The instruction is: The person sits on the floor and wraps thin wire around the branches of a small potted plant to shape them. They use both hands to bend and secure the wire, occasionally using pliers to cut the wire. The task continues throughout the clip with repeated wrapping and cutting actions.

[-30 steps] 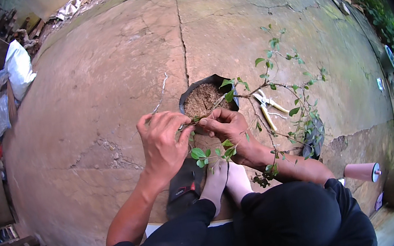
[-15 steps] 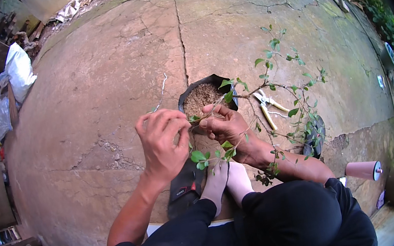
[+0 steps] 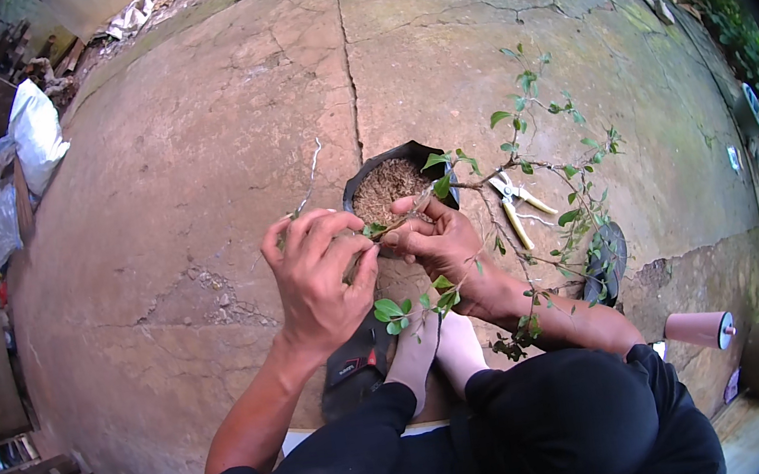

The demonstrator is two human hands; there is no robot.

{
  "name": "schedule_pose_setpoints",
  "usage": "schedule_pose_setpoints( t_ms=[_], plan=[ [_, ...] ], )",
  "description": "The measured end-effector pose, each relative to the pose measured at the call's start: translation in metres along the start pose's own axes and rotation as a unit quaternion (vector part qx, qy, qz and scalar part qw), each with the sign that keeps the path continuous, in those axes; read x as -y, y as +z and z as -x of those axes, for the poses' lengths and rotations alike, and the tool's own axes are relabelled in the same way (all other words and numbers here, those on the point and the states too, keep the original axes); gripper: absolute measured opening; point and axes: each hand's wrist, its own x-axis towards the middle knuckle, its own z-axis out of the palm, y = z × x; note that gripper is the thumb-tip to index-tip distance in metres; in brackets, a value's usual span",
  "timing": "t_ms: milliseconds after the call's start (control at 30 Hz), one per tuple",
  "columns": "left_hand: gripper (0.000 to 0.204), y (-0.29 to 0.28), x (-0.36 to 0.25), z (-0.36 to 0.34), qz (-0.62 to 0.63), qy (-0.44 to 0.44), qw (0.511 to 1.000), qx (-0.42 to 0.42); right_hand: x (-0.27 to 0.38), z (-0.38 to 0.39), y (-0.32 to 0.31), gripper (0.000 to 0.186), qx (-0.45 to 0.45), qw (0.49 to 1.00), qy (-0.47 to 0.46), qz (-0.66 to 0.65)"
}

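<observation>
Over the near side of a black pot (image 3: 353, 185) filled with brown, husk-like material, both my hands meet at a thin leafy branch (image 3: 524, 161). The fingers of my left hand (image 3: 318, 280) are closed around a thin silvery wire (image 3: 314, 161), whose free end sticks out beyond the fingers. What lies inside that grip is partly hidden. My right hand (image 3: 445, 252) pinches the branch's stem between thumb and fingers. Leafy twigs spread to the right over my right forearm, and a small green sprig (image 3: 390, 311) hangs below my hands.
Pruning shears (image 3: 519, 208) with pale yellow handles lie right of the pot. Dark sandals (image 3: 606, 263) (image 3: 359, 366) are beside my feet. A pink tumbler (image 3: 698, 330) is at the right. White sacks (image 3: 35, 135) stand far left on cracked concrete (image 3: 195, 166).
My left hand has shifted slightly, its fingers bunching closer to the stem, and the wire's free end has moved a little. The branch tips at the right have swayed slightly. My right hand keeps its pinch.
</observation>
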Motion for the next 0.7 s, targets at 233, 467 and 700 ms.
schedule_pose_setpoints(
  t_ms=[233, 467, 700],
  plan=[
    [0.019, 0.001, -0.005, 0.005, 0.024, -0.021, 0.999, 0.015, -0.005, 0.006, 0.005, 0.036, 0.015, 0.994, -0.058, 0.095],
    [0.026, 0.003, -0.007, 0.007, -0.041, 0.0, 0.997, 0.072, -0.011, -0.003, 0.0, 0.035, 0.031, 0.997, -0.064, 0.026],
    [0.026, -0.018, 0.002, -0.008, 0.133, -0.078, 0.968, 0.196, -0.004, 0.001, -0.01, 0.034, 0.069, 0.998, -0.001, 0.007]
  ],
)
